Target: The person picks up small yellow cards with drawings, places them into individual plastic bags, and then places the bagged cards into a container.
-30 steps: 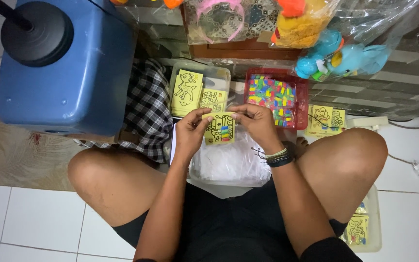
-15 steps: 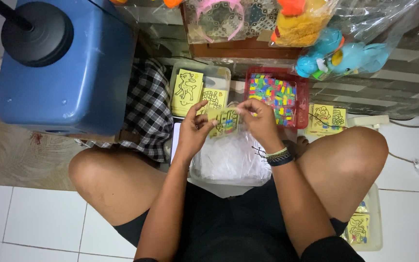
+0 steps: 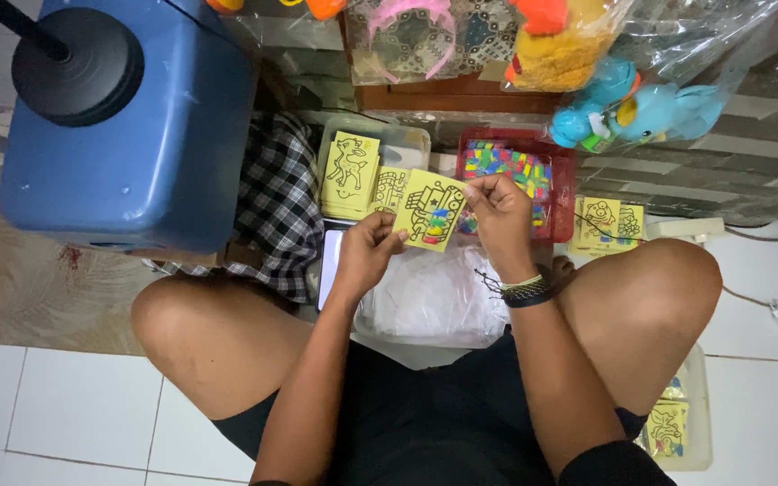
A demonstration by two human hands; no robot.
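A small yellow picture card [image 3: 432,209] with a partly coloured drawing is held up above my lap. My left hand [image 3: 369,252] grips its lower left edge. My right hand [image 3: 500,216], with bands at the wrist, pinches its upper right corner. Just behind the card stands a clear tray [image 3: 405,144] holding several more yellow cards with black line drawings. To the right of it a red tray [image 3: 558,184] holds many small colourful packets. A white plastic bag [image 3: 434,297] lies in a tray on my lap, under both hands.
A big blue container [image 3: 137,144] with a black round cap stands at the left, a checked cloth [image 3: 276,202] beside it. More yellow cards [image 3: 610,220] lie right of the red tray. Bagged toys [image 3: 623,108] hang at the top. A phone [image 3: 330,261] lies near my left wrist.
Both hands have lifted the card slightly and tilted it so its coloured face shows more fully. My right hand has shifted to the card's upper right corner.
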